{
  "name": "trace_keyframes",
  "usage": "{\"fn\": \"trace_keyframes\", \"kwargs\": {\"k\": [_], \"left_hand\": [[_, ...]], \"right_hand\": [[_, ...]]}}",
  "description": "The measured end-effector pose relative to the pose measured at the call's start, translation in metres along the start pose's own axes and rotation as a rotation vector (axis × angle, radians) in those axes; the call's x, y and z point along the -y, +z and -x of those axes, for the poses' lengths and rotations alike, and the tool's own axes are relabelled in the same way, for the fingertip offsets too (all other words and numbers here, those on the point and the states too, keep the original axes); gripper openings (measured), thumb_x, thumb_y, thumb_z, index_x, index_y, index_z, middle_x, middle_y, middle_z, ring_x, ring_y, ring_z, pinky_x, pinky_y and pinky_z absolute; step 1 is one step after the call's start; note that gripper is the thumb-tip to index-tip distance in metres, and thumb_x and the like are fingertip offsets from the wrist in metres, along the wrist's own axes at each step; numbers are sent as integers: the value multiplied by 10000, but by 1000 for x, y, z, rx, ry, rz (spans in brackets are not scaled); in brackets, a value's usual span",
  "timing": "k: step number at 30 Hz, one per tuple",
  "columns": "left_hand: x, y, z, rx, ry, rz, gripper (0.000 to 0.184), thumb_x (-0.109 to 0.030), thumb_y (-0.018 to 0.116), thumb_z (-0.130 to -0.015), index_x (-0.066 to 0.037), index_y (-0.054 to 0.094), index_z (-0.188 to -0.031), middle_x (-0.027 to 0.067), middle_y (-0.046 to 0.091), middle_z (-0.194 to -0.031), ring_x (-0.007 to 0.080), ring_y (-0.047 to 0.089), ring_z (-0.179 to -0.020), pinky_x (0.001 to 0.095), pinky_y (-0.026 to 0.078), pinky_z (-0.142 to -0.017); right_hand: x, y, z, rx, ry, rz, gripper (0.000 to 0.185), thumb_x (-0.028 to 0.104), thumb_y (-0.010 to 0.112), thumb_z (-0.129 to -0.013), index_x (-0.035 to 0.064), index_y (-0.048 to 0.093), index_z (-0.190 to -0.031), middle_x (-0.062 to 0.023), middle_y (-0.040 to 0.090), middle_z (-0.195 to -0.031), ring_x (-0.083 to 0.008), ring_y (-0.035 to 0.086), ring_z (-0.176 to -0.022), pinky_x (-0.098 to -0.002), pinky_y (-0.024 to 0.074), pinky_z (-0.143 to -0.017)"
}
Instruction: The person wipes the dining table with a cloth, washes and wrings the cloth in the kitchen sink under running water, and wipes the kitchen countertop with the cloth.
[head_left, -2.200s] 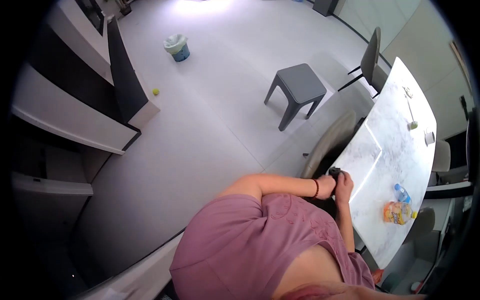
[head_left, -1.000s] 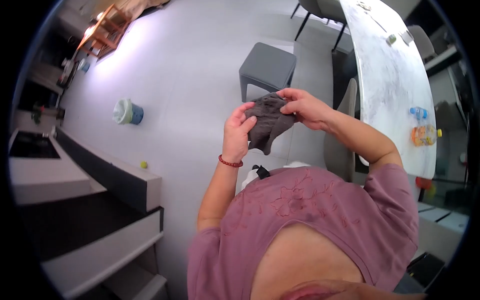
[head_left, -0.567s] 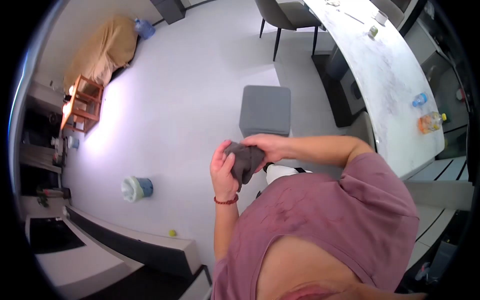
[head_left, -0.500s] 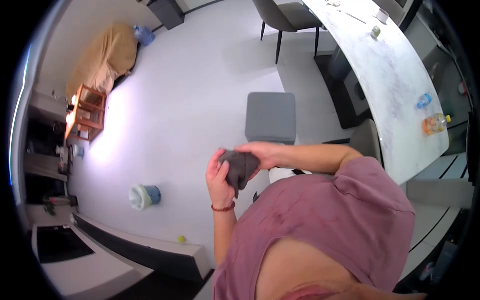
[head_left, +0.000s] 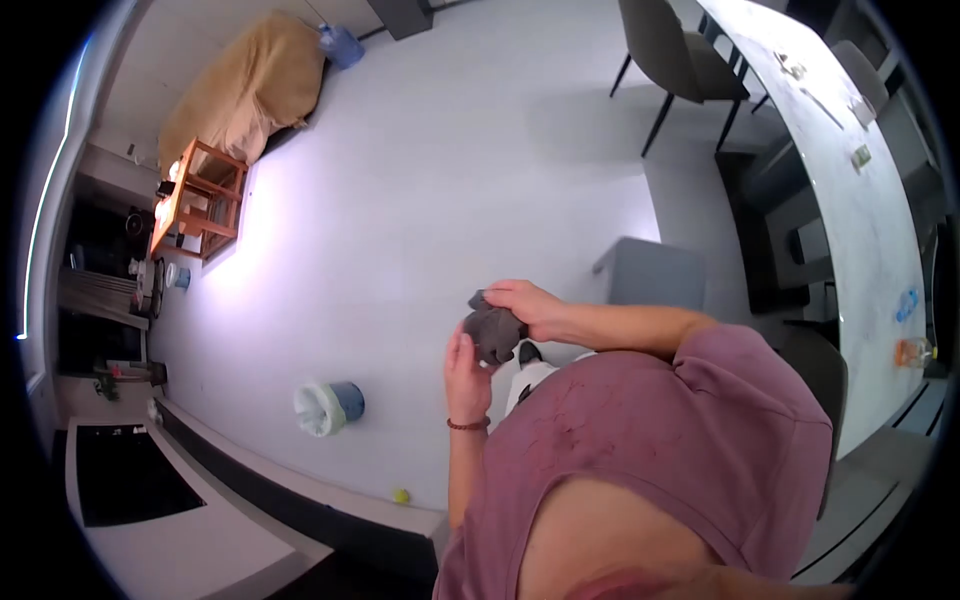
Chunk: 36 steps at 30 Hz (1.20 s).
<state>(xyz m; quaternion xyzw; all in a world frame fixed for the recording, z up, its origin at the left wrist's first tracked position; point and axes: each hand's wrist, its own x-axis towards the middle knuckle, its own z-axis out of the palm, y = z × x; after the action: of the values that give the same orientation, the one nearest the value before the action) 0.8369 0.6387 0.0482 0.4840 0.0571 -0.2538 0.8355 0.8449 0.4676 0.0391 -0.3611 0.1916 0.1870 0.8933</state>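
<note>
Both hands hold a crumpled dark grey cloth point(head_left: 494, 335) in front of my body. My left hand point(head_left: 466, 382), with a beaded red-brown bracelet at the wrist, is closed on the cloth's lower left side. My right hand point(head_left: 532, 310) pinches its upper right edge, where a small flap sticks out past the fingertips. The cloth is folded over itself, so its full shape is hidden. Just below it shows a dark shoe point(head_left: 530, 352) and a white trouser leg.
A grey stool point(head_left: 655, 272) stands to the right, near my right forearm. Beyond it is a long marble table point(head_left: 860, 220) with bottles and a chair point(head_left: 680, 60). On the floor at left are a lined bin point(head_left: 345, 402), a yellow-green ball point(head_left: 401, 496) and a wooden frame point(head_left: 215, 205).
The view has swung, so the stool, table and bin sit farther right. The cloth is bunched differently, with a flap now at its top. Both hands still hold it.
</note>
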Motion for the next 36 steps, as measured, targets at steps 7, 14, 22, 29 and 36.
{"fn": "trace_keyframes", "kwargs": {"k": [7,14,22,29,36], "left_hand": [[-58,11,-138,298,-242,-123,539,-191,553,-910,-65,300,-1369,129,513,-1224,248,575,-1042,456,534,-807],[-50,70,-289,328,-246,-81,334,-18,628,-807,-39,490,-1110,72,585,-1021,151,601,-899,277,549,-728],[-77,167,-464,492,-286,-210,187,22,564,-824,-50,525,-992,49,585,-944,131,580,-856,265,496,-757],[-90,224,-567,446,-245,-317,157,-96,585,-880,-40,551,-1022,41,587,-929,106,574,-830,248,492,-725],[-107,263,-731,400,-188,-261,190,-111,571,-893,-35,585,-1066,24,593,-862,83,566,-802,224,473,-691]], "right_hand": [[82,15,-68,-199,-203,55,283,132,515,-918,10,530,-1173,-84,587,-1106,-168,566,-1006,-305,480,-847],[165,-64,-113,-488,-180,-129,238,140,503,-915,56,515,-1138,-83,578,-1077,-199,566,-983,-430,511,-767],[303,-144,-206,-274,-364,-200,183,198,513,-921,42,534,-1017,-62,585,-1002,-183,586,-927,-367,501,-771],[399,-191,-262,-335,-362,-265,136,159,555,-897,35,582,-948,-57,625,-914,-151,610,-835,-289,505,-746],[534,-218,-362,-401,-572,-94,201,181,580,-881,13,620,-983,-57,632,-929,-139,584,-893,-287,463,-786]]}}
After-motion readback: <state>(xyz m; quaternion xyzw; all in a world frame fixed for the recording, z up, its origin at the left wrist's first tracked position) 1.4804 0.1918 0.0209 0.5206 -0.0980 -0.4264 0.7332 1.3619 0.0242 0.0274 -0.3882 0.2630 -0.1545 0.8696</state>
